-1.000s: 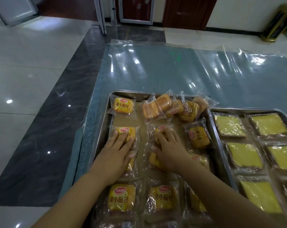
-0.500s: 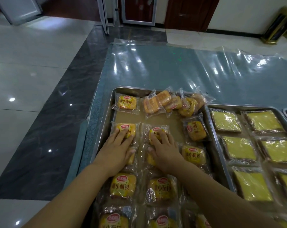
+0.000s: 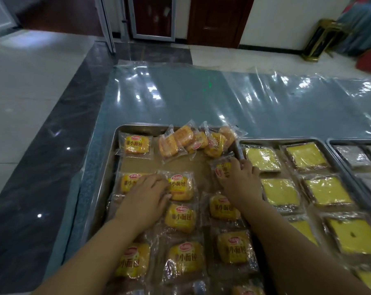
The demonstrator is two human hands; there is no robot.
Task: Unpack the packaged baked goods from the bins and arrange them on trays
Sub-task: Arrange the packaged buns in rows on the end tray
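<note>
Bread packets (image 3: 181, 218): rowed on left tray (image 3: 142, 126), loose heap (image 3: 197, 140) at far end. Flat left hand (image 3: 146, 194) against second-row packet (image 3: 180, 186). Right hand (image 3: 241, 182) over sideways packet (image 3: 222, 169) by right rim; pinching or pressing, can't tell. Turn label upright, square to column, avoid overlap.
</note>
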